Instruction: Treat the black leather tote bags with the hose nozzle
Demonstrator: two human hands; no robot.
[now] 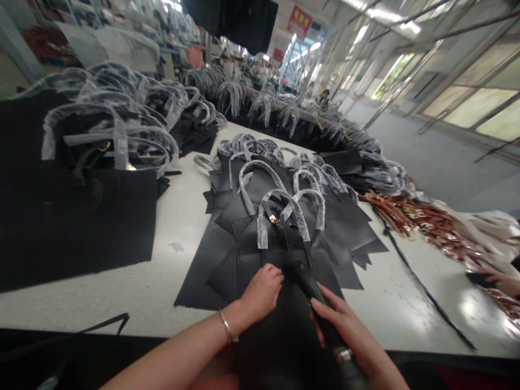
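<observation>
1. Right hand (335, 311): fingers wrapped round the black tool (305, 283); grip closed. I read its slant as directing the tip at the bag; blur hides any contact.
2. Left hand (262, 287): fingers curled at the bag, just left of the tool's tip. I cannot tell whether they pinch or only press; I judge that they steady the bag.
3. Bag (280, 325): black, at the near end of the middle pile (345, 227), between the hands. Its near part is too dark for me to trace the lower edge.
4. Handles (300, 225): film-wrapped, arched beyond the hands. I take this layout as keeping them out of the tool's way; the film probably guards their surface.
5. Table (174, 238): its near edge shows on both sides. Leftward, I have a strip of tabletop between the pile and the left stack (77, 216). Rightward, tabletop runs to the black cord (430, 299), lying aslant.
6. Right limit: past the cord, a co-worker's hand (506, 284); farther off, brown straps (430, 216).
7. Far limit: a row (262, 105) of more wrapped handles.
</observation>
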